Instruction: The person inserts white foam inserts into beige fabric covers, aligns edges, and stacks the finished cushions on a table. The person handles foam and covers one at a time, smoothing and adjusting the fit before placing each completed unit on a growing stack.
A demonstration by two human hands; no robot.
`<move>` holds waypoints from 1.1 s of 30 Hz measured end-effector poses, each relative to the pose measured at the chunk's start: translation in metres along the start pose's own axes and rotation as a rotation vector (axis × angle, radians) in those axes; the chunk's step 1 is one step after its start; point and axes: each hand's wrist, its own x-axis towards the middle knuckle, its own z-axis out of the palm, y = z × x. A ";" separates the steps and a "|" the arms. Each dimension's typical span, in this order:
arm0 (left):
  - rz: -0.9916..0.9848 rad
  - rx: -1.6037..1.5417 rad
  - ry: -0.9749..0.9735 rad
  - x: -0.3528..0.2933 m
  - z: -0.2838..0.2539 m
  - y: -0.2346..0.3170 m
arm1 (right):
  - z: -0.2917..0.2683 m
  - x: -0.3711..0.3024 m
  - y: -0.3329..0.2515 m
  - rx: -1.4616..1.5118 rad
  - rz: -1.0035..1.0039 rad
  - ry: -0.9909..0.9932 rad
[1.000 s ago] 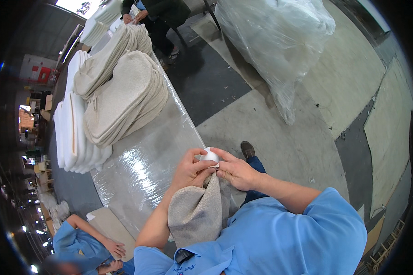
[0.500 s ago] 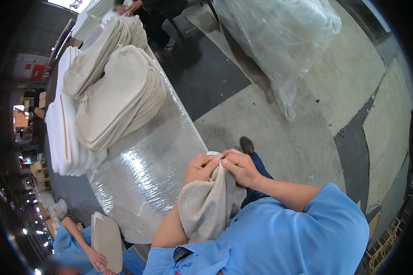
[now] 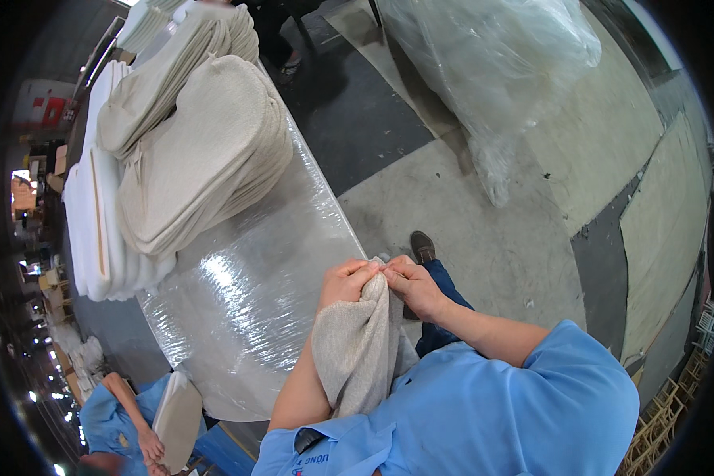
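Note:
Beige woven fabric (image 3: 351, 349), a cushion cover by its look, hangs gathered in front of my chest. My left hand (image 3: 343, 284) pinches its upper edge. Right beside it, my right hand (image 3: 414, 287) grips the same edge, with thumb and fingers pressed together. The fingertips of both hands nearly meet, and the fabric falls in folds below them over my left forearm. A small pale bit shows at the pinched edge, too small to name. Ahead to the left, a stack of beige rounded cushions (image 3: 206, 143) lies on the plastic-covered table (image 3: 238, 333).
White pads (image 3: 87, 238) are piled at the table's left edge. A large clear plastic bag (image 3: 492, 79) stands on the floor ahead. At lower left, a co-worker in blue (image 3: 115, 412) holds a beige cushion (image 3: 178, 424). Another person's leg (image 3: 274, 36) shows beyond the table.
My hands stay together at the fabric's edge, their grip slightly shifted. The white bit above my fingers shows less. The view has shifted slightly, and the co-worker's cushion is tilted more.

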 end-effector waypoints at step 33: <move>0.028 0.256 -0.198 -0.067 -0.080 -0.123 | -0.030 0.000 0.036 0.239 0.354 -0.053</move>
